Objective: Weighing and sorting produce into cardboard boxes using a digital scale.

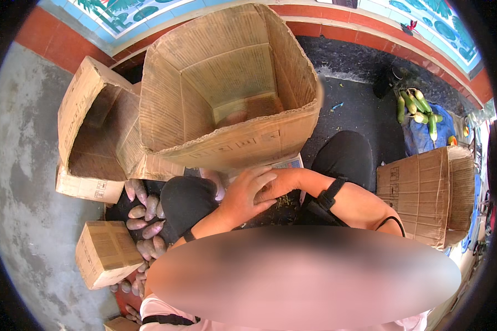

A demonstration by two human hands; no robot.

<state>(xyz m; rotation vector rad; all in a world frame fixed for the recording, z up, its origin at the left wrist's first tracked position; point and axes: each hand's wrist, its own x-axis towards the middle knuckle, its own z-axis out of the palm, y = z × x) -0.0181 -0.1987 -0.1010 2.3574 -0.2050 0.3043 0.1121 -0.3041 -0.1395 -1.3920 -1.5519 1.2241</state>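
My left hand (245, 191) lies across my right hand (282, 182), with its thumb apart from its fingers and nothing seen in it. The fingers of the right hand are partly hidden under the left. Just beyond them stands a large open cardboard box (227, 145), whose visible bottom bears a reddish patch. A white scale with a keypad (290, 162) shows under the near side of this box. My dark-trousered knees flank the hands, and sweet potatoes (151, 207) lie on the floor by the left knee.
Another open cardboard box (76, 120) leans at the left, above a closed small carton (107, 248). On the right stands a tall open carton (414, 194). Green long gourds or radishes (418, 103) lie on a blue sack (418, 136). A tiled wall (339, 14) bounds the far side.
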